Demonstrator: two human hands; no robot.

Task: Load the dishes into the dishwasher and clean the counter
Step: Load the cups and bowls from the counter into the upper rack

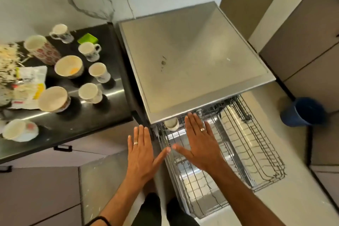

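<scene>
Fingers (141, 134) of the left hand (140, 154) and right hand (200, 143) spread flat, holding nothing, above the pulled-out dishwasher rack (247, 152); cups (89, 91) crowd the table (102, 115).

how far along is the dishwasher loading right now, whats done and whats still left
Barely started. Done: the wire rack is pulled out and one cup sits at its back left corner. In hand: nothing; the left hand and right hand are spread flat and empty above the rack. Left: the mugs and bowls crowd the black counter, beside wrappers and scraps.
</scene>
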